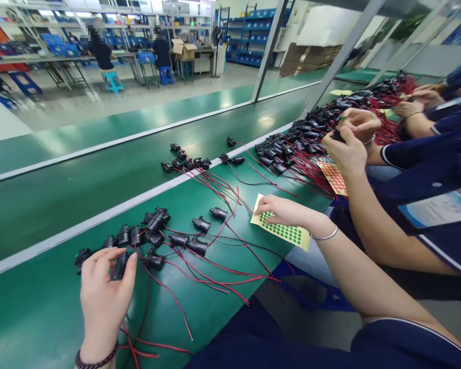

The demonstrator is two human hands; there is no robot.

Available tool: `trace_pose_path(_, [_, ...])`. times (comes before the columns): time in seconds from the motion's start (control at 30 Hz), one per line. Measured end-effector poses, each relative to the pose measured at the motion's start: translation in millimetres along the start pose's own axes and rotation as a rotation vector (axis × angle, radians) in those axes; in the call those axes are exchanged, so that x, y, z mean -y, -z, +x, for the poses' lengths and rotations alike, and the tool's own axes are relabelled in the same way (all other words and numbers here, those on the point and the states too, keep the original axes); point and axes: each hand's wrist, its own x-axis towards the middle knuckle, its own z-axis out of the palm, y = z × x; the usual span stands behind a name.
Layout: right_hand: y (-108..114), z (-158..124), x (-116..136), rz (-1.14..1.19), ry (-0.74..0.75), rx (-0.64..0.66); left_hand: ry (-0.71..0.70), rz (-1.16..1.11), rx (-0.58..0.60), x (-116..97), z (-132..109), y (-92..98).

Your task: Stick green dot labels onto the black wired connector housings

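My left hand (103, 297) is at the near left of the green bench (42, 312). Its thumb and fingers close round a black connector (120, 266) with red and black wires. More black connectors (157, 233) lie in a loose cluster just beyond it, their wires (211, 277) trailing toward me. My right hand (284, 211) rests on a yellow sheet of green dot stickers (288, 233) at the bench edge. Its fingertips are pressed together at the sheet's far left corner, and what they pinch is too small to see.
A second group of connectors (186, 160) lies farther along by the white stripe (111, 212). To my right a co-worker's hands (349, 143) hold a black part above an orange sticker sheet (332, 177) and a big pile of wired connectors (311, 133). Another person's hands (409, 107) work beyond.
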Motion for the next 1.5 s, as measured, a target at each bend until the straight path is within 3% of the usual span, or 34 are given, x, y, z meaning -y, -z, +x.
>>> trace_pose_path(0.27, [-13,10,-29,0.130,0.138,0.017,-0.015,0.025,0.027,-12,-3,8.7])
trace_pose_path(0.47, [-18,4,-30,0.180,0.241,-0.027,-0.043,-0.038,0.089,-33,-9,3.7])
trace_pose_path(0.77, [-20,7,-28,0.187,0.227,-0.034,-0.119,-0.071,0.164,-60,-4,-6.7])
trace_pose_path(0.97, [-25,1,-23,0.286,0.156,-0.061,-0.073,-0.052,0.183,-52,-9,-5.6])
trace_pose_path(1.13, [-17,2,-21,0.362,0.091,-0.042,-0.040,-0.071,0.174,-49,-12,-5.3])
trace_pose_path(1.27, [-5,33,-16,0.392,-0.010,-0.135,-0.033,-0.104,0.164,-51,-9,-5.5])
trace_pose_path(1.5, [12,167,5,0.283,-0.318,-0.373,-0.036,-0.163,0.152,-53,-6,-1.6])
